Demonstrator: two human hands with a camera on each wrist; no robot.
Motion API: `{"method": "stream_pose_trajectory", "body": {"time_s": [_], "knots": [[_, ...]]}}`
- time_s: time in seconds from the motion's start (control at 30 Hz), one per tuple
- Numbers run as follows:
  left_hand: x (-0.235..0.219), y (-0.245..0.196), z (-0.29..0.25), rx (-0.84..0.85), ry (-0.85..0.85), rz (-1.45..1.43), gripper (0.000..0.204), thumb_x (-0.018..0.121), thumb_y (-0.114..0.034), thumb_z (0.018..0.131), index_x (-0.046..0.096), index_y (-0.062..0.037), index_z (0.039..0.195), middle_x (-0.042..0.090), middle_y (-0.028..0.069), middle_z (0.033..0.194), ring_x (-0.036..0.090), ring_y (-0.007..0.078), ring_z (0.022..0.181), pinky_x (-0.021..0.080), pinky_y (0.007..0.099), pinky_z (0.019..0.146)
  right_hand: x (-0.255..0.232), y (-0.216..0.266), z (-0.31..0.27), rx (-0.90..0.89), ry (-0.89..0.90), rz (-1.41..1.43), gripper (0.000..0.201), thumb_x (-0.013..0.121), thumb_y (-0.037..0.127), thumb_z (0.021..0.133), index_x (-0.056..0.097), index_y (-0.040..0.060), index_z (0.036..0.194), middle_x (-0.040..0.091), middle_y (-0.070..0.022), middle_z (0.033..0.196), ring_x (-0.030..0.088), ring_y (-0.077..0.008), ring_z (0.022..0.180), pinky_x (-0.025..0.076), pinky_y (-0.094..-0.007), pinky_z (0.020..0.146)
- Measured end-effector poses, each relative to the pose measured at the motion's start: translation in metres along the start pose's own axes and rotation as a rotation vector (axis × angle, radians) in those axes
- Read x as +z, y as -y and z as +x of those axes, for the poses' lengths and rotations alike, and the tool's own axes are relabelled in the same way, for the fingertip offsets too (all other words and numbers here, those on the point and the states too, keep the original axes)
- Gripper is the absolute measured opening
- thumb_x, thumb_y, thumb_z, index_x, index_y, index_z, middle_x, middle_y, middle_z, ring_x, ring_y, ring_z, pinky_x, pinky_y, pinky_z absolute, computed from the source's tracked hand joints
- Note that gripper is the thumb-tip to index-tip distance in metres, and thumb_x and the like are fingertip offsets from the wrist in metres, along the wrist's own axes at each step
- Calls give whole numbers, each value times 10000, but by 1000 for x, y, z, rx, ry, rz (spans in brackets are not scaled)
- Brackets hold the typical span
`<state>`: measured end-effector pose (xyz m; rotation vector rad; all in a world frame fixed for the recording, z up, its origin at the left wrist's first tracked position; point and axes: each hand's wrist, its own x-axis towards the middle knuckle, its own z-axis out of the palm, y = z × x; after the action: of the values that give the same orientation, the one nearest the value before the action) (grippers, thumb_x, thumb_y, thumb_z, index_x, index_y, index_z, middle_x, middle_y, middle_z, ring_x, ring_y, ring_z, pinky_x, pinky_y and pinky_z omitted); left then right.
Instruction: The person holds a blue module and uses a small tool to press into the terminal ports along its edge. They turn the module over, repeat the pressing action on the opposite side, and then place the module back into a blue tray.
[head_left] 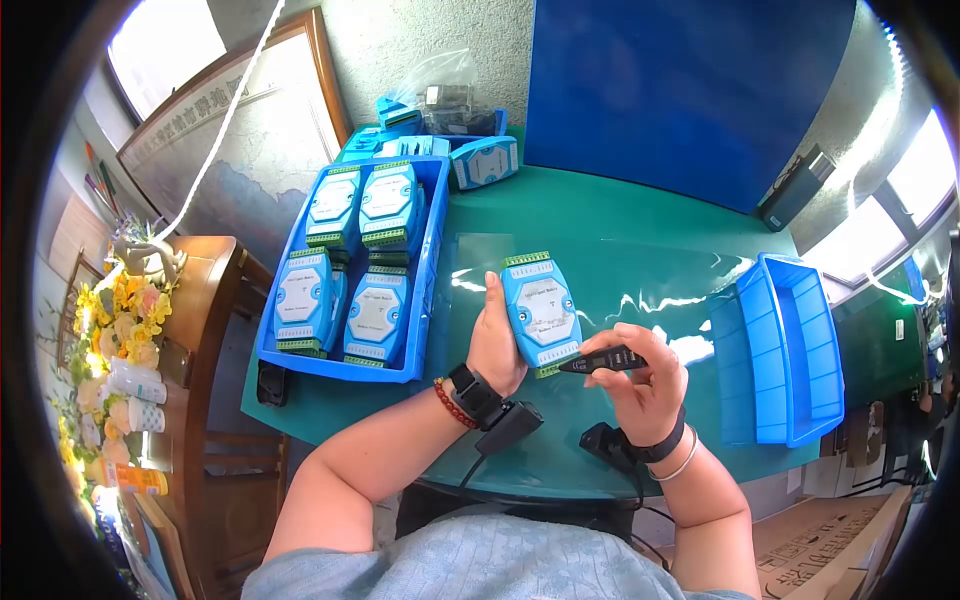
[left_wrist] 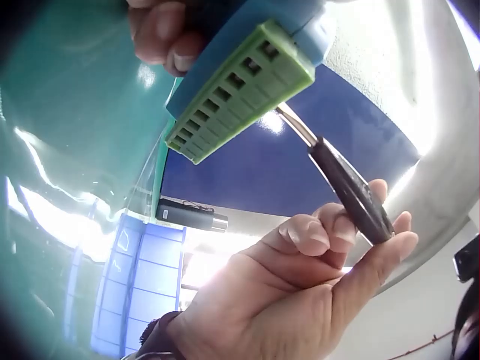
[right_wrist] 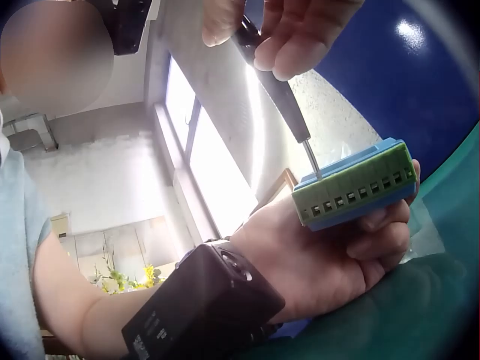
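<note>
Green counter [head_left: 610, 215], module [head_left: 544, 305] in my grip

My left hand [head_left: 497, 345] grips this blue-and-white module above the counter. My right hand [head_left: 648, 385] pinches a black screwdriver [head_left: 608, 360], its tip at the module's near green terminal strip [right_wrist: 356, 187]. Left of the module sits a blue bin [head_left: 340, 371] carrying similar units [head_left: 378, 312]; right of it stands a second bin [head_left: 805, 350]; beyond it rises a dark blue panel [head_left: 680, 90].

Holds left forearm [head_left: 400, 435] and right forearm [head_left: 705, 490] forward, angled inward; grips with left hand [head_left: 497, 350], pinches with right hand [head_left: 648, 390].
</note>
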<state>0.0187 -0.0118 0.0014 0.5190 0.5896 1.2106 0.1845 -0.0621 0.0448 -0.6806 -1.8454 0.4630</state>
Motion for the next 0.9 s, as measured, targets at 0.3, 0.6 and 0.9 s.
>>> {"method": "stream_pose_trajectory", "body": {"time_s": [0.3, 0.6, 0.9], "knots": [[2, -1, 0, 3, 7, 3, 659, 165, -551, 983, 479, -30, 1236, 600, 140, 1108, 629, 257, 993, 539, 390, 856, 2, 3, 1, 37, -73, 26, 485, 693, -54, 779, 481, 7, 1211, 653, -154, 931, 660, -254, 808, 547, -320, 699], [1, -1, 0, -15, 2, -9, 644, 166, -527, 994, 465, -25, 1266, 599, 141, 1112, 617, 261, 1008, 527, 408, 869, -4, 6, 0, 87, -123, 190, 551, 642, -27, 844, 391, -15, 1334, 637, -178, 945, 635, -191, 797, 518, -293, 710], [-2, -1, 2, -26, 43, 36, 673, 162, -558, 982, 468, -33, 1271, 600, 143, 1118, 627, 254, 1000, 540, 390, 853, -6, 1, 3, 57, 7, 135, 560, 561, 114, 935, 278, 29, 1410, 624, -200, 959, 628, -175, 737, 537, -278, 660]]}}
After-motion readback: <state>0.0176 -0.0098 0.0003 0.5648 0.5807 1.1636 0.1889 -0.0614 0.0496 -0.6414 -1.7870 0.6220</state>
